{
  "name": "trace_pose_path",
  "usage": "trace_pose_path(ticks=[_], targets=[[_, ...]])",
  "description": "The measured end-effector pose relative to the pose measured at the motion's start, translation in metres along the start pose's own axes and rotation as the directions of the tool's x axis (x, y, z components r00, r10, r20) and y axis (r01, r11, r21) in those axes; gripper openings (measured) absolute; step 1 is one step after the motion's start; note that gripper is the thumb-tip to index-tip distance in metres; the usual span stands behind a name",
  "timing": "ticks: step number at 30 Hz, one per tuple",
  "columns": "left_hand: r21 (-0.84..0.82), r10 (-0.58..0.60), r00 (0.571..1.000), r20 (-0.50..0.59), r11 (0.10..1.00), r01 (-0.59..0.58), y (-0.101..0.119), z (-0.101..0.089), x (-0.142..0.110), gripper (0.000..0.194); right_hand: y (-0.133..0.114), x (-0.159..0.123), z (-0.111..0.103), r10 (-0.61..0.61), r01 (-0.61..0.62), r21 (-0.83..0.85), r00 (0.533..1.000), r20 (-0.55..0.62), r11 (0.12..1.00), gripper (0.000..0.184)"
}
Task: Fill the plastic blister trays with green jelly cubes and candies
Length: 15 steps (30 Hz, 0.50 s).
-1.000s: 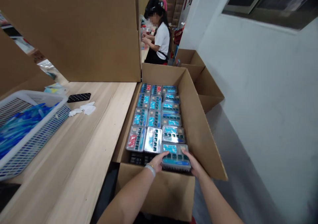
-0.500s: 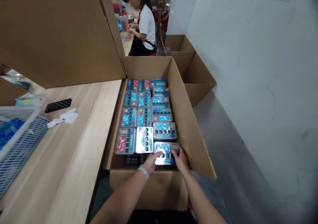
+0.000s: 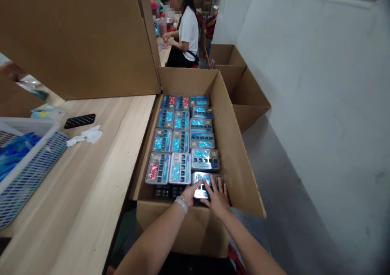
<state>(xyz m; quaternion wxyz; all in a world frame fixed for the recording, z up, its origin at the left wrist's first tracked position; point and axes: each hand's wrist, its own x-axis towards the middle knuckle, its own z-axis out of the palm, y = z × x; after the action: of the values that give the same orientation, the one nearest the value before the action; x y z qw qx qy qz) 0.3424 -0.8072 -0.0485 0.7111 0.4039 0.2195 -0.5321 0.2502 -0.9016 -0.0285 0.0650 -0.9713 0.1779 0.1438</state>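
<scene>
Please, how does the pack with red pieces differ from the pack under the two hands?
The pack with red pieces lies untouched at the left of the cardboard box, while the pack under the hands has the left hand and right hand on it. The first shows red pieces; the second, blue ones. The second shines with strong glare; the first, less. Both are plastic-wrapped packs with small dark compartments.

Soft indoor light, white glare on plastic packs [image 3: 201, 181], wide-angle bowing at the edges
</scene>
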Motion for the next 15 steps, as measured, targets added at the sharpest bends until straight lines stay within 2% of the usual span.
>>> trace_pose_path(ticks=[3,7,9,10,11,12,13,14,15], targets=[[0.102,0.050,0.997,-0.061,0.994,-0.043,0.007,0.000,-0.008,0.053,-0.001,0.010,0.005,0.030,-0.028,-0.064,0.999,0.030,0.998,0.068],[0.315,0.148,0.982,-0.120,0.943,-0.104,0.022,-0.002,-0.037,0.048,-0.004,0.016,0.004,0.028,-0.026,-0.120,1.000,0.015,0.992,0.066],[0.444,0.269,0.956,-0.119,0.876,-0.191,0.032,-0.007,-0.052,0.048,-0.003,0.015,0.005,0.007,-0.007,-0.121,1.000,-0.004,0.993,0.066],[0.591,0.384,0.919,-0.088,0.763,-0.262,0.037,-0.010,-0.057,0.050,-0.001,0.015,0.006,-0.005,0.003,-0.117,1.000,-0.021,0.993,0.065],[0.758,0.502,0.865,-0.011,0.569,-0.320,0.042,-0.014,-0.060,0.054,0.000,0.014,0.007,-0.017,0.012,-0.111,0.999,-0.041,0.994,0.064],[0.889,0.582,0.806,0.108,0.307,-0.340,0.046,-0.019,-0.061,0.057,0.002,0.013,0.008,-0.028,0.021,-0.105,0.998,-0.064,0.994,0.064],[0.945,0.598,0.764,0.241,0.033,-0.324,0.049,-0.024,-0.060,0.060,0.004,0.012,0.009,-0.039,0.030,-0.099,0.996,-0.086,0.995,0.064],[0.938,0.561,0.752,0.346,-0.187,-0.293,0.052,-0.030,-0.058,0.064,0.005,0.011,0.010,-0.050,0.040,-0.093,0.993,-0.107,0.995,0.064],[0.910,0.505,0.764,0.401,-0.316,-0.269,0.053,-0.035,-0.054,0.067,0.007,0.010,0.010,-0.057,0.047,-0.087,0.991,-0.123,0.995,0.065]])
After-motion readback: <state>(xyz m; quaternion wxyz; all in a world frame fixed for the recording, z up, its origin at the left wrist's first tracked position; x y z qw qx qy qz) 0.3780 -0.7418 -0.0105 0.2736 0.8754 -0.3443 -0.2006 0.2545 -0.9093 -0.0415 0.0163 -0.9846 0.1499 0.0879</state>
